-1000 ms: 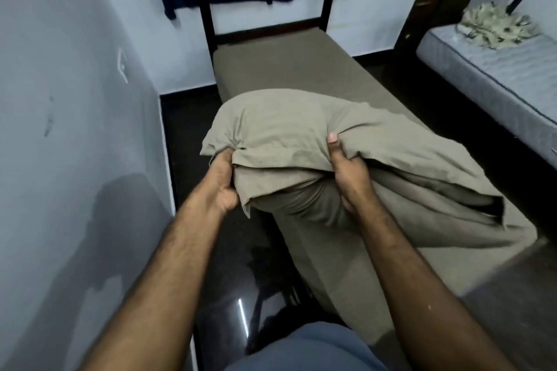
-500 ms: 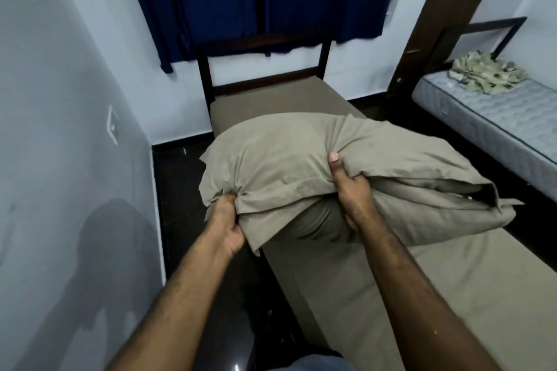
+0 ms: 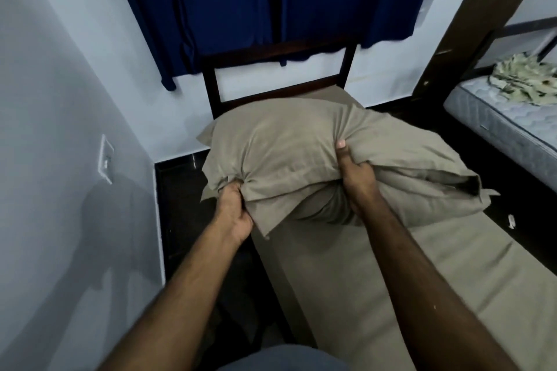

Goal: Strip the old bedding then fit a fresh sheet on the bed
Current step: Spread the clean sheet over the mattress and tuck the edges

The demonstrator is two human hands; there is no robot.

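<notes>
Pillow (image 3: pixel 289 159) in its khaki case is what we've got lifted up over the head end of the bed (image 3: pixel 391 295), filling the middle of the view, and no clue yet whether it's touching the mattress underneath since the bundle hides that.

Going left to right: at 9 o'clock there's a white wall switch (image 3: pixel 106 163) on the grey wall. Next, our left hand (image 3: pixel 233 214) at about 7 o'clock of the pillow, fingers curled tight into a bunched corner of the case. Then our right hand (image 3: pixel 354 178) at roughly 5 o'clock, thumb on top and fingers tucked under, pinching a fold. Further right the case's open end (image 3: pixel 470 190) flops out with a dark gap showing. At 12 o'clock sit the dark headboard (image 3: pixel 277 69) and navy curtain (image 3: pixel 241 3). Way off at 2 o'clock, a second mattress (image 3: pixel 497 117) with a crumpled patterned cloth (image 3: pixel 524 81) on it.

What could go wrong, we reckon: we're only gripping fabric, not the stuffing, so the pillow could slide out that open end and hit the dark floor (image 3: pixel 180 220). The bed's sheet looks the same colour too, so a loose fold could snag and drag with it.
</notes>
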